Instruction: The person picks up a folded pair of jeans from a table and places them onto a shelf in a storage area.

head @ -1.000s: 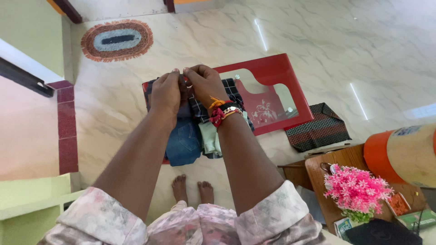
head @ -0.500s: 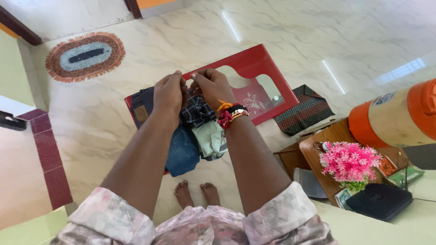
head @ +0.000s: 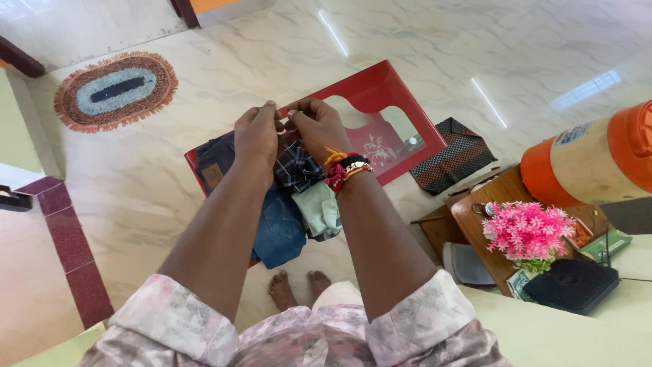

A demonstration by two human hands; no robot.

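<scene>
Marble floor (head: 435, 61), pale and shiny, fills most of the room. On it lies a red table (head: 380, 88) with a glass top, and a pile of clothes (head: 292, 204) sits on its near end: blue jeans, a dark checked shirt and a pale green piece. An orange and cream drum (head: 591, 163) stands at the right, by a brown wooden stand with pink flowers (head: 528, 230). An oval rug (head: 115, 90) lies far off at the left, and a dark woven mat (head: 456, 163) rests beside the table. Above the clothes, the left hand (head: 257, 132) and the right hand (head: 318, 128) are close together, fingertips pinched on something tiny; I cannot tell what it is.
</scene>
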